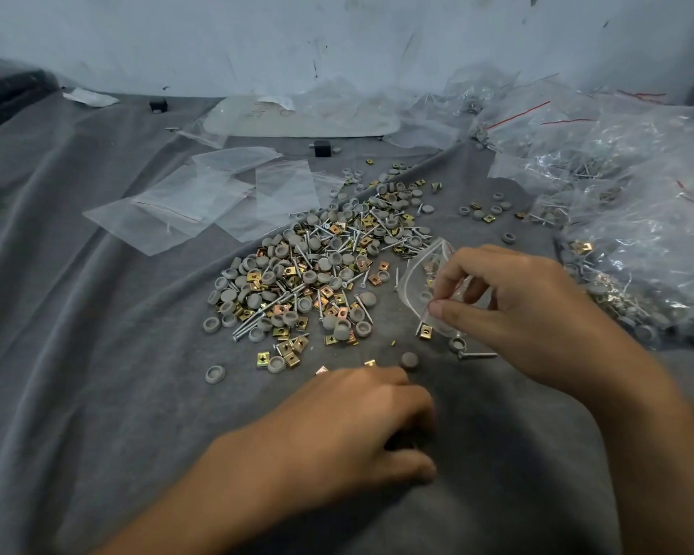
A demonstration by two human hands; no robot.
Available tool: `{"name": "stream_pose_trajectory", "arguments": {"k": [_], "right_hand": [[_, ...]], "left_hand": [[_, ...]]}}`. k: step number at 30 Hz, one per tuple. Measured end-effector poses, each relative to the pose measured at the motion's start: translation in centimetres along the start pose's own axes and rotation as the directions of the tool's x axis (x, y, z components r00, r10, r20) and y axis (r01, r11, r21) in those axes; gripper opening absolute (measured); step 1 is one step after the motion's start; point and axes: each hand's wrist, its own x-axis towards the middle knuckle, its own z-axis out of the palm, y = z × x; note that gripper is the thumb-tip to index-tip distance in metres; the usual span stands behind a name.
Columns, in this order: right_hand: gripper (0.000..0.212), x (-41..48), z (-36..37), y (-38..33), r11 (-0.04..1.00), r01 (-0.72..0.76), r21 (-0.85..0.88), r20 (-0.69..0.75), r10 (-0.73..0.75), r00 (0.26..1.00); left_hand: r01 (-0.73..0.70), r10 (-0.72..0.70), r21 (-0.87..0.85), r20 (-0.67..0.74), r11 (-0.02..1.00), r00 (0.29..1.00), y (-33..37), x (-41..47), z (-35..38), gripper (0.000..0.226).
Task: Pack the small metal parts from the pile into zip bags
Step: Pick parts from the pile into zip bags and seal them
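Right hand pinches zip bag at its red-lined mouth, lifting one lip. Pile lies just left of the pinch. Left hand, nearer the body, curled and blurred; cannot tell what it holds. Risk: the one-sided pinch lets the mouth sag, so parts spill onto cloth.

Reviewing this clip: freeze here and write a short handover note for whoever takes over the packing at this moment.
Right hand pinches the mouth of a small zip bag with its fingers; a few parts show inside.
Left hand lies curled on the grey cloth beside stray parts; it is blurred, so a hold cannot be told.
Pile of screws, grey caps and brass nuts sits beyond the hands, mostly unpacked.
Empty bags lie flat left of it; filled bags are heaped on the right.
Left: fill, seal, repeat.
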Motion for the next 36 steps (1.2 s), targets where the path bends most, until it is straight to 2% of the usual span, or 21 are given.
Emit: {"name": "stream_pose_trajectory", "arguments": {"k": [3, 7, 11, 13, 17, 20, 22, 24, 26, 30, 36], "right_hand": [[0.01, 0.0, 0.0, 0.0, 1.0, 0.003, -0.017, 0.0, -0.003, 1.0], [0.011, 0.0, 0.0, 0.0, 1.0, -0.002, -0.017, 0.005, 0.002, 1.0], [0.014, 0.0, 0.1, 0.1, 1.0, 0.011, -0.023, 0.034, -0.01, 0.999], [0.013, -0.1, 0.0, 0.2, 1.0, 0.009, -0.02, 0.041, -0.008, 0.999], [0.019, -0.2, -0.1, 0.4, 1.0, 0.011, 0.017, 0.002, -0.011, 1.0], [0.043, -0.1, 0.0, 0.1, 0.996, 0.0, 0.093, -0.055, 0.005, 0.998], [0.051, 0.1, 0.3, -0.2, 0.991, -0.012, 0.13, -0.088, 0.024, 0.996], [0.045, 0.2, 0.7, -0.3, 0.992, -0.015, 0.123, -0.089, 0.027, 0.996], [0.036, 0.2, 1.0, -0.6, 0.996, 0.005, 0.085, -0.094, 0.003, 0.996], [0.039, 0.4, 1.7, -1.4, 0.996, 0.075, 0.047, -0.1, -0.07, 0.993], [0.043, 0.4, 2.2, -1.8, 0.992, 0.126, 0.005, -0.069, -0.126, 0.99]], "left_hand": [[0.035, -0.036, -0.012, -0.121, 0.999, 0.992, -0.5, 0.2, -0.1, 0.026], [0.166, -0.139, 0.052, -0.337, 0.985, 0.931, -1.1, 1.2, 0.0, 0.03], [0.198, -0.126, 0.182, -0.344, 0.963, 0.931, -1.0, 2.1, 0.5, 0.038], [0.184, -0.102, 0.193, -0.37, 0.964, 0.924, -1.0, 2.1, 0.5, 0.034], [0.21, -0.135, 0.136, -0.424, 0.968, 0.895, -1.5, 1.7, 0.2, 0.03], [0.232, -0.192, 0.02, -0.495, 0.972, 0.847, -2.1, 1.3, -1.0, 0.026], [0.231, -0.225, -0.063, -0.57, 0.971, 0.79, -2.5, 1.0, -2.1, 0.023], [0.202, -0.236, -0.129, -0.649, 0.971, 0.723, -2.6, 0.7, -2.8, 0.019], [0.174, -0.231, -0.152, -0.687, 0.973, 0.689, -2.5, 0.5, -3.3, 0.015], [0.164, -0.205, -0.125, -0.681, 0.979, 0.703, -2.3, 0.3, -3.3, 0.015], [0.204, -0.211, -0.086, -0.636, 0.975, 0.742, -2.6, 0.1, -3.2, 0.026]]}}
